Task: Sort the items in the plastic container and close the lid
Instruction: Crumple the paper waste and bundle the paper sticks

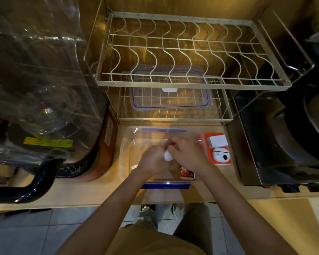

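A clear plastic container (126, 144) with blue clips stands open on the counter in front of me. Both hands are inside it, close together. My left hand (152, 160) and my right hand (189, 153) are closed around a small white object (168, 155) between them. A red and white packet (187, 174) lies in the container's near right corner, partly hidden by my right wrist. The container's clear lid (170, 100) with a blue seal lies on the lower shelf of the wire rack behind.
An orange box (218, 150) showing white devices sits right of the container. A two-tier wire dish rack (191, 52) stands behind. A large clear water jug (41, 80) fills the left; a dark stove with a pan (293, 135) is on the right.
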`<state>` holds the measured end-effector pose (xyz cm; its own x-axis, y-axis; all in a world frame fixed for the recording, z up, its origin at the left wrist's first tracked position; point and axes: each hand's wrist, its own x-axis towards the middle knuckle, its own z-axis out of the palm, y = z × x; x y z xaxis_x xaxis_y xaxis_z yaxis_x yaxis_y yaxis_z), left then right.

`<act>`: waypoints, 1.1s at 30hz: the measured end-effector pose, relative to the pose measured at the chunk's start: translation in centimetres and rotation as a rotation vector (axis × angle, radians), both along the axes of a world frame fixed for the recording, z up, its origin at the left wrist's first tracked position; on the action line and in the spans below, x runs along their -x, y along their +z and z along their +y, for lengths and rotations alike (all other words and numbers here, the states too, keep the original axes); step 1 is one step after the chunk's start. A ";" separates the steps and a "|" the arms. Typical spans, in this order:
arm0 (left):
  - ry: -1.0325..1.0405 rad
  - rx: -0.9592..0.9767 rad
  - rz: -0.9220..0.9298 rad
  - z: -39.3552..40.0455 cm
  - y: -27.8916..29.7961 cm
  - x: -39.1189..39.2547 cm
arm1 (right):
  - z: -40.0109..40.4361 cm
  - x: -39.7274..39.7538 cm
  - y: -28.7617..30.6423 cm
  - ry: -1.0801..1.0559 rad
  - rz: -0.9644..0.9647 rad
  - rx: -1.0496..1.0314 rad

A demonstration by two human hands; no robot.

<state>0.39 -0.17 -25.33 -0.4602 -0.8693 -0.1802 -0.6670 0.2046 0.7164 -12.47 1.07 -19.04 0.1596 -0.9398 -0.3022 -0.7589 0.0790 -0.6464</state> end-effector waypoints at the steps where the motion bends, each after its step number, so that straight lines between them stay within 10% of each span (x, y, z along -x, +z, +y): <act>1: -0.048 -0.012 -0.100 0.0 0.1 0.1 | -0.1 0.4 -0.1 0.048 0.058 -0.083; 9: -0.177 -0.046 -0.337 0.5 -0.3 0.7 | 1.0 0.0 -3.1 0.260 0.459 -0.138; 16: -0.283 -0.239 -0.335 -0.4 -0.7 -1.4 | 1.2 0.9 -5.0 0.278 0.245 -0.248; 23: -0.249 -0.219 -0.397 -0.4 -1.7 -2.5 | 1.3 1.5 -5.4 0.004 -0.132 -0.317; 30: -0.222 -0.213 -0.371 -0.5 -2.0 -2.4 | 0.7 0.5 -6.2 -0.920 -1.012 -0.601; 33: -0.225 -0.214 -0.369 -0.4 -1.8 -2.0 | 0.3 -1.2 -6.2 -1.037 -1.072 -0.625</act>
